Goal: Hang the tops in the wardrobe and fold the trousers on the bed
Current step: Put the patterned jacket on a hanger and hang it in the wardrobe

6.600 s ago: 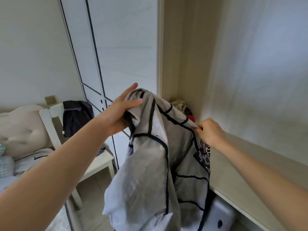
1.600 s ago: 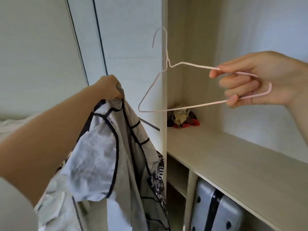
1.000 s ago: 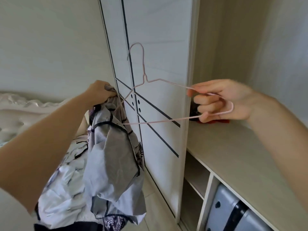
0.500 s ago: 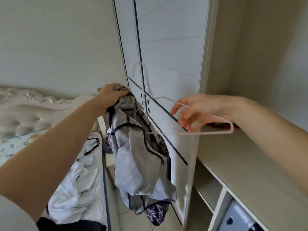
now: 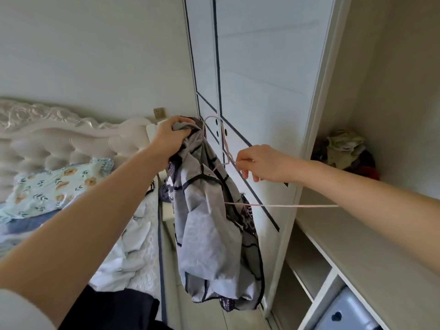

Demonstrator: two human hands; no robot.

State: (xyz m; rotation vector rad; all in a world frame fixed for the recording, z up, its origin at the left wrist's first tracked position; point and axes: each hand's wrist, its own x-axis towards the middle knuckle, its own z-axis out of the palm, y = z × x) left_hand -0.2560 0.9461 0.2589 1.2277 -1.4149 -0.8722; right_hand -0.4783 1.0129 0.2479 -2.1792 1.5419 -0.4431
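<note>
My left hand (image 5: 170,136) grips the bunched top edge of a grey top with black piping (image 5: 209,225), which hangs down in front of the white wardrobe door (image 5: 257,67). Just right of it, my right hand (image 5: 257,164) pinches the upper wire of a thin pink hanger (image 5: 281,206). The hanger's hook sits beside my left hand and its left end touches the top. Its bottom bar runs right under my right forearm. On the bed (image 5: 147,210) at the left lie crumpled pale clothes (image 5: 126,260) and a dark garment (image 5: 114,308).
The open wardrobe bay at the right has a wooden shelf (image 5: 357,246) with a small heap of clothes (image 5: 345,151) in its back corner. A grey suitcase (image 5: 345,313) stands below. A tufted headboard (image 5: 47,139) and patterned pillow (image 5: 54,186) are at the left.
My right hand has brought the hanger down and left from the wardrobe bay to the top. The view turned left toward the bed. My left hand kept its grip.
</note>
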